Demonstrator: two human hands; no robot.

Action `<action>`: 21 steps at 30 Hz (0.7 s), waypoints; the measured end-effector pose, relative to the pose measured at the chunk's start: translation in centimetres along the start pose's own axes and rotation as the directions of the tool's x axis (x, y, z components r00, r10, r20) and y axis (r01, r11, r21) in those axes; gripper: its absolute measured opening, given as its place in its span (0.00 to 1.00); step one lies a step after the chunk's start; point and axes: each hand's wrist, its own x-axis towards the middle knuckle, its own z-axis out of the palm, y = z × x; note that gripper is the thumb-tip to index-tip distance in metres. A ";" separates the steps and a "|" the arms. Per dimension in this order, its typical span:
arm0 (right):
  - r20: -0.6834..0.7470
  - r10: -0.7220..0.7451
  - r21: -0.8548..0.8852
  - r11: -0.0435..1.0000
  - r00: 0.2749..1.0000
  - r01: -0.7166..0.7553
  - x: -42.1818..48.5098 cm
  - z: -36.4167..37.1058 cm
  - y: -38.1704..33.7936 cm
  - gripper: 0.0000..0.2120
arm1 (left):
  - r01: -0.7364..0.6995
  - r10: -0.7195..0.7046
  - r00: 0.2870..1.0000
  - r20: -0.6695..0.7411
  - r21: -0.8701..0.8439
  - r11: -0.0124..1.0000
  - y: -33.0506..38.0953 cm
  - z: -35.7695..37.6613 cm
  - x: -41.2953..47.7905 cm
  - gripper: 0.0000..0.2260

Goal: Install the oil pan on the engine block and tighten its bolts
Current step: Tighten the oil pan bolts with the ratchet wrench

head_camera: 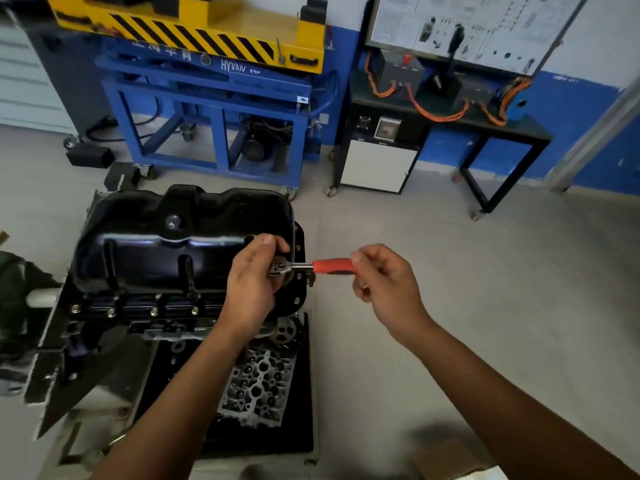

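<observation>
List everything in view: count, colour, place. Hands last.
engine block: one, dark, left of centre
oil pan: one, black, on top of the block
flange bolts: at least four, silver, along the pan's near edge
ratchet: one, red handle, at the pan's right end
cylinder head: one, grey, on the black mat, lower centre
blue stand: one, yellow-black striped top, behind
bench: one, black, with orange cables, upper right
left hand: one, holds the ratchet's head
right hand: one, grips the red handle
</observation>
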 end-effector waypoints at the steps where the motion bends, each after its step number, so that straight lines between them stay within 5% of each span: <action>1: -0.031 0.032 -0.009 0.999 0.999 -0.033 1.6 0.3 -0.3 0.07 | 0.002 -0.002 1.000 0.029 -0.006 1.000 0.0 0.1 0.1 0.15; 9: 0.066 -0.003 -0.211 0.977 0.998 0.017 10.6 6.2 -2.6 0.11 | -0.046 0.050 0.993 0.108 -0.036 0.998 -0.4 0.2 0.6 0.06; 16: 0.003 -0.024 -0.020 1.000 1.000 0.024 6.5 3.9 -1.8 0.09 | -0.076 0.072 0.993 -0.090 -0.043 0.996 -0.5 -0.8 0.9 0.06; 21: 0.209 -0.105 -0.009 0.994 0.972 0.109 -0.1 0.2 -2.0 0.06 | -0.075 0.069 0.958 -0.277 -0.012 0.997 -0.9 -0.4 1.5 0.10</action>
